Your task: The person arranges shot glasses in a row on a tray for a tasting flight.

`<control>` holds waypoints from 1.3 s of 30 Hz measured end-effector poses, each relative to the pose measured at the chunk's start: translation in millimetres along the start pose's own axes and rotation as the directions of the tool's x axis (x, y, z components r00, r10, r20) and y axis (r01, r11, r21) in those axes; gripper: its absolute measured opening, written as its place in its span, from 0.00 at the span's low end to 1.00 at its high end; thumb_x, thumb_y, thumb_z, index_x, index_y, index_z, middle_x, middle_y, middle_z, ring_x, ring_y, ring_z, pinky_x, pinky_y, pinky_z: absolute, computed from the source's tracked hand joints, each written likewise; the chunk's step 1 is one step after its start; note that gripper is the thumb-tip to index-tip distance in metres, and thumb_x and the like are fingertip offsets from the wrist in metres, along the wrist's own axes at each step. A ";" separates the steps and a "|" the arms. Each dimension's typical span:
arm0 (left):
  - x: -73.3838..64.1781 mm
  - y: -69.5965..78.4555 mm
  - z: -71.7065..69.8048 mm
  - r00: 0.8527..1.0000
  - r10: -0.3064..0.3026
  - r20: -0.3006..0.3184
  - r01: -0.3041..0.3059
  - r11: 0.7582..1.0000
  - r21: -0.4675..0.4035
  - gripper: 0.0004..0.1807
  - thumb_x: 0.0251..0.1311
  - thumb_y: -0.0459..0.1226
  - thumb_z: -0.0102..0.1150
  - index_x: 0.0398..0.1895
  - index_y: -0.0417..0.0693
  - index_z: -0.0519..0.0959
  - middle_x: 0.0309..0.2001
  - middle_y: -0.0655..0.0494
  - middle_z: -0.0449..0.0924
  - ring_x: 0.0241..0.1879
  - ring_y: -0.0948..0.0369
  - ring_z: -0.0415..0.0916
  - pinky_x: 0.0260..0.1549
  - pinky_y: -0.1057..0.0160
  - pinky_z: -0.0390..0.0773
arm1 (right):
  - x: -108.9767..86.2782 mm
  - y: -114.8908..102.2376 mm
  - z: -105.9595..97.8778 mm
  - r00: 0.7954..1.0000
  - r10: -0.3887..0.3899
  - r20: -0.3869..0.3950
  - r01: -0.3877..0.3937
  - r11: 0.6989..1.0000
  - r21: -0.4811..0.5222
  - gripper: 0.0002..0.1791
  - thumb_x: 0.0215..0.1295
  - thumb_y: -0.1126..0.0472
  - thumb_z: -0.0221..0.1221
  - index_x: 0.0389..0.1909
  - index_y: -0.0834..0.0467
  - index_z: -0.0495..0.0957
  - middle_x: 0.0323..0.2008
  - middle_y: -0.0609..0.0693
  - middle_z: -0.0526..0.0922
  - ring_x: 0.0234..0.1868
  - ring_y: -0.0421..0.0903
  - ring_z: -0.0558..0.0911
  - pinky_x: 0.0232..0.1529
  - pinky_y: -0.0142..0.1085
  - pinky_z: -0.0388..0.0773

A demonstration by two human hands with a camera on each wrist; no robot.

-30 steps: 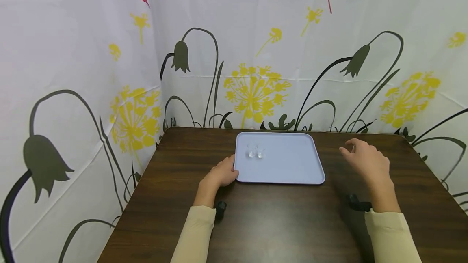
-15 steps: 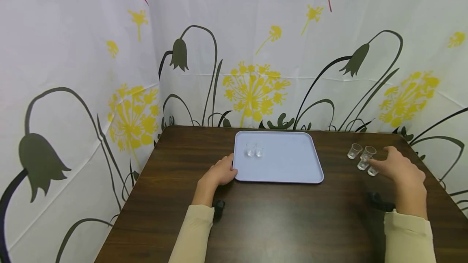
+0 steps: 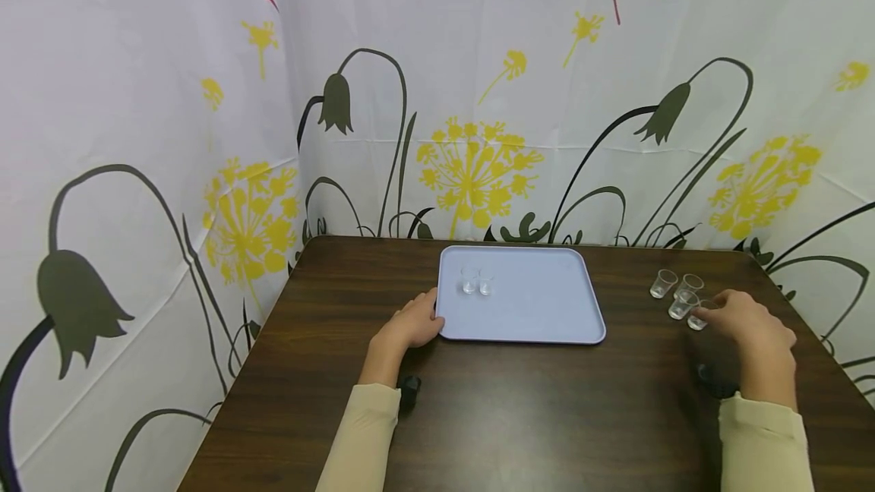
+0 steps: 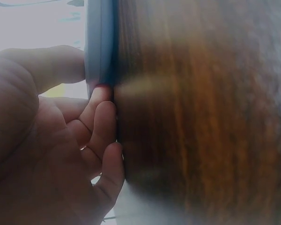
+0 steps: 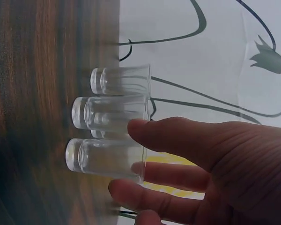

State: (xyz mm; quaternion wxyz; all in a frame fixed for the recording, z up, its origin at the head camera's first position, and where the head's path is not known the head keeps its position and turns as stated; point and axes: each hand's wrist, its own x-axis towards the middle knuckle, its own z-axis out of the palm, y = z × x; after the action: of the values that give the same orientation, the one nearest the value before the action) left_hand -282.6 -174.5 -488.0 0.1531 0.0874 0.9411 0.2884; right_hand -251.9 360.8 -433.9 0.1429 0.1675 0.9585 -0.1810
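Observation:
At the tray's left edge, my left hand (image 3: 409,323) holds the rim of the pale blue tray (image 3: 540,313), thumb on top and fingertips underneath in the left wrist view. Two small clear shot glasses stand on the tray, a left one (image 3: 469,283) and a right one (image 3: 485,285). On the right, my right hand (image 3: 752,329) has its thumb and fingers around the upper part of the nearest upright shot glass (image 5: 105,157). Right behind that glass stand several more, one (image 5: 110,112) close to my thumb tip.
The dark wooden table (image 3: 519,416) carries everything. The farthest loose shot glass (image 3: 663,284) stands right of the tray, with bare wood between them. A flower-print curtain (image 3: 492,14) hangs behind the table and along its left side.
My right hand has moved right from beside the tray to the loose glasses, which came into sight, then lowered and closed in on the nearest one. My left hand stays on the tray.

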 end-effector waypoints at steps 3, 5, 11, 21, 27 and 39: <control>4.1 -3.3 2.4 1.000 -0.001 -0.003 0.001 1.000 0.000 0.39 0.75 0.40 0.54 0.86 0.39 0.56 0.61 0.43 0.74 0.69 0.46 0.68 0.76 0.34 0.60 | 2.2 3.5 1.0 1.000 -0.005 -0.004 0.005 1.000 0.015 0.47 0.76 0.34 0.54 0.75 0.71 0.61 0.71 0.82 0.64 0.64 0.84 0.69 0.54 0.75 0.65; 7.0 -6.2 4.6 1.000 -0.004 -0.007 0.004 1.000 -0.004 0.39 0.75 0.40 0.53 0.86 0.40 0.56 0.61 0.44 0.74 0.68 0.46 0.68 0.76 0.34 0.60 | 3.7 6.6 1.4 1.000 -0.011 -0.001 0.011 1.000 0.024 0.47 0.76 0.34 0.53 0.74 0.71 0.62 0.70 0.81 0.65 0.63 0.84 0.69 0.53 0.75 0.66; 4.3 -5.3 1.0 1.000 -0.001 0.000 0.001 1.000 -0.008 0.39 0.74 0.39 0.53 0.85 0.37 0.57 0.66 0.40 0.73 0.71 0.43 0.67 0.77 0.32 0.58 | 6.5 9.8 3.7 1.000 -0.018 -0.004 0.018 0.999 0.044 0.46 0.77 0.34 0.54 0.73 0.71 0.64 0.69 0.81 0.67 0.63 0.83 0.70 0.52 0.74 0.66; 26.2 -27.0 13.4 0.999 0.034 -0.003 -0.034 0.999 0.024 0.40 0.74 0.42 0.54 0.85 0.39 0.56 0.46 0.47 0.73 0.59 0.46 0.70 0.67 0.34 0.66 | 6.8 1.9 3.8 1.000 -0.015 -0.007 0.015 1.000 0.027 0.40 0.77 0.41 0.56 0.73 0.71 0.66 0.69 0.81 0.68 0.62 0.83 0.71 0.53 0.74 0.67; 25.2 -25.8 12.2 0.999 0.041 -0.007 -0.041 0.999 0.011 0.40 0.72 0.42 0.54 0.84 0.40 0.57 0.43 0.49 0.72 0.54 0.49 0.71 0.61 0.38 0.67 | 5.9 -2.4 2.5 1.000 -0.012 -0.024 0.012 1.000 0.007 0.38 0.78 0.44 0.56 0.72 0.71 0.67 0.67 0.80 0.71 0.61 0.82 0.73 0.53 0.74 0.68; 11.1 -13.0 2.4 1.000 0.026 0.012 -0.026 1.000 -0.012 0.40 0.72 0.41 0.54 0.84 0.38 0.57 0.48 0.46 0.74 0.57 0.48 0.71 0.70 0.34 0.65 | -12.3 -19.3 -1.1 0.994 -0.045 -0.099 0.042 0.998 -0.039 0.36 0.75 0.47 0.57 0.70 0.71 0.69 0.63 0.80 0.75 0.55 0.81 0.77 0.47 0.71 0.70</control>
State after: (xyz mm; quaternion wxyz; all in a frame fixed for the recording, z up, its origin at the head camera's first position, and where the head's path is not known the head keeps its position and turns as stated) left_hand -293.2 -181.0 -500.0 0.1555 0.1005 0.9372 0.2955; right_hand -248.2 340.9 -423.1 0.0938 0.1528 0.9710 -0.1579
